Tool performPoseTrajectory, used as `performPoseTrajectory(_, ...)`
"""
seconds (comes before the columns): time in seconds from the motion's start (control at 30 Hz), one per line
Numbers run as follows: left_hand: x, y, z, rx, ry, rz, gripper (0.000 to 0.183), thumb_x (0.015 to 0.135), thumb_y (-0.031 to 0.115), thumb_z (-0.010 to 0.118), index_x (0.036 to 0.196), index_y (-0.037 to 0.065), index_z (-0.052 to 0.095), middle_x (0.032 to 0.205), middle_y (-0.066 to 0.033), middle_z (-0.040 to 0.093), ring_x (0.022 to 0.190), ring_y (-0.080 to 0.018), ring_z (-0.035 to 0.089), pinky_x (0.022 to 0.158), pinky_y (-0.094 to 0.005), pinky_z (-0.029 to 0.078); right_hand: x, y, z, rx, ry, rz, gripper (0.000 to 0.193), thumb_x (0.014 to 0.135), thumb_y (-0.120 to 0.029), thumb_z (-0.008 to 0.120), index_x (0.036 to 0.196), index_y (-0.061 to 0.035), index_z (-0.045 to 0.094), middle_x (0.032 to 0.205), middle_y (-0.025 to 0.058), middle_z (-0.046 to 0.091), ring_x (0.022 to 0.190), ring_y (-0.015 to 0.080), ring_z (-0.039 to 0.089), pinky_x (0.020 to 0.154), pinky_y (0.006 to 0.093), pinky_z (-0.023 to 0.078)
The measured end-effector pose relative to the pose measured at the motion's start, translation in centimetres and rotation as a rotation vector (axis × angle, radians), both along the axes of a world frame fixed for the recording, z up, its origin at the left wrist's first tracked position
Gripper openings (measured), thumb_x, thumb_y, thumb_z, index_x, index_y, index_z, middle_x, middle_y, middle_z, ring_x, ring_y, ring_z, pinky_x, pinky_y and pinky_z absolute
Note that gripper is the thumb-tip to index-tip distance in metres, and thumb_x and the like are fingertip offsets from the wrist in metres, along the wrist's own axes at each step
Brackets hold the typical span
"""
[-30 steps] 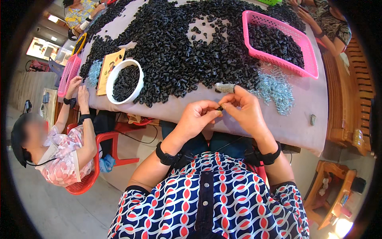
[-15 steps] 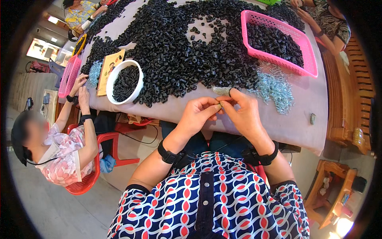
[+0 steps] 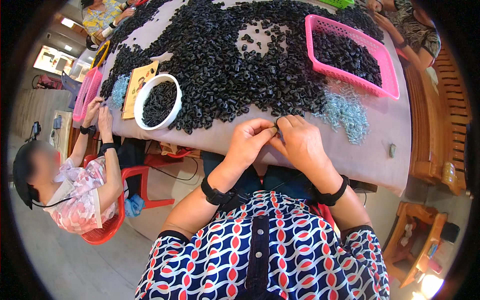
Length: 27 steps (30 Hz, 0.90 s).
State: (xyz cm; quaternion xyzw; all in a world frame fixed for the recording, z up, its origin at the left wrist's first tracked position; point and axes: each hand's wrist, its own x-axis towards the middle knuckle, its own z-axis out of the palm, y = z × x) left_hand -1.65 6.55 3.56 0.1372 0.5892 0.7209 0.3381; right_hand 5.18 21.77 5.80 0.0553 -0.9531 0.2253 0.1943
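Note:
My left hand (image 3: 251, 141) and my right hand (image 3: 301, 140) meet just over the near edge of the table, fingertips almost touching. Between them is a small dark ring-like piece (image 3: 276, 123), mostly hidden by the fingers. Both hands are closed in a pinch on it; the right fingers curl over and cover its far side. Beyond the hands spreads a big heap of short black plastic tube pieces (image 3: 235, 85). To the right of my right hand lies a pile of small clear-bluish coiled pieces, like springs (image 3: 346, 114).
A pink basket (image 3: 353, 84) of black pieces stands far right. At left are a white bowl (image 3: 142, 120) of thin black parts and a yellow booklet (image 3: 131, 97). A small grey piece (image 3: 392, 150) lies near the right edge. A co-worker (image 3: 82, 187) sits left; other people work farther off.
My right hand has rolled over to the left, its fingers curling over the held piece. A dark ring edge now shows at the fingertips. The left hand has barely moved.

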Motion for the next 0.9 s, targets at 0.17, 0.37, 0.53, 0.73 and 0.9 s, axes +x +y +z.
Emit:
performPoseTrajectory(0.17, -0.4, 0.0, -0.1, -0.13, 0.069, -0.115, 0.018, 0.098, 0.015, 0.056, 0.099, 0.001, 0.067, 0.085, -0.0005, 0.067, 0.073, -0.0057, 0.059, 0.067, -0.0208, 0.048, 0.0, 0.4, -0.3, 0.01, 0.002, 0.009, 0.026, 0.073, -0.025, 0.074, 0.082, -0.0065, 0.057, 0.077, 0.0101, 0.06, 0.076, 0.0297, 0.063, 0.063, 0.0396, 0.052)
performPoseTrajectory(0.37, -0.4, 0.1, -0.5, -0.121, 0.023, -0.179, 0.022, 0.1, 0.018, 0.053, 0.096, 0.001, 0.066, 0.084, -0.0001, 0.066, 0.073, -0.0051, 0.059, 0.067, -0.0206, 0.049, -0.1, 0.3, -0.9, -0.025, -0.024, 0.014, 0.027, 0.073, -0.025, 0.074, 0.081, -0.0058, 0.057, 0.078, 0.0111, 0.06, 0.076, 0.031, 0.063, 0.064, 0.0404, 0.052)
performPoseTrajectory(0.53, -1.0, 0.2, -0.5, -0.262, 0.151, -0.267, 0.024, 0.101, 0.02, 0.052, 0.095, 0.001, 0.066, 0.085, -0.0012, 0.067, 0.072, -0.005, 0.059, 0.066, -0.0201, 0.05, 0.0, 0.8, -1.1, -0.031, -0.008, 0.037, 0.025, 0.074, -0.024, 0.072, 0.081, -0.0058, 0.057, 0.078, 0.0114, 0.061, 0.075, 0.0314, 0.063, 0.063, 0.0404, 0.051)
performPoseTrajectory(0.73, -1.1, 0.0, 0.0, -0.306, 0.047, -0.3, 0.026, 0.101, 0.022, 0.053, 0.092, 0.002, 0.066, 0.084, -0.0015, 0.068, 0.068, -0.0052, 0.059, 0.064, -0.0193, 0.05, 0.5, 0.6, -2.0, -0.029, -0.004, 0.054, 0.021, 0.076, -0.022, 0.07, 0.08, -0.0062, 0.057, 0.076, 0.0112, 0.06, 0.071, 0.0317, 0.063, 0.06, 0.0408, 0.051)
performPoseTrajectory(0.9, -1.1, 0.2, 0.0, -0.319, 0.098, -0.322, 0.027, 0.101, 0.024, 0.054, 0.094, 0.002, 0.067, 0.083, -0.0013, 0.068, 0.065, -0.0058, 0.059, 0.063, -0.0199, 0.049, 0.7, 0.9, -1.2, -0.081, -0.003, 0.024, 0.023, 0.077, -0.023, 0.071, 0.077, -0.0053, 0.056, 0.073, 0.0123, 0.059, 0.07, 0.0322, 0.063, 0.059, 0.0415, 0.05)
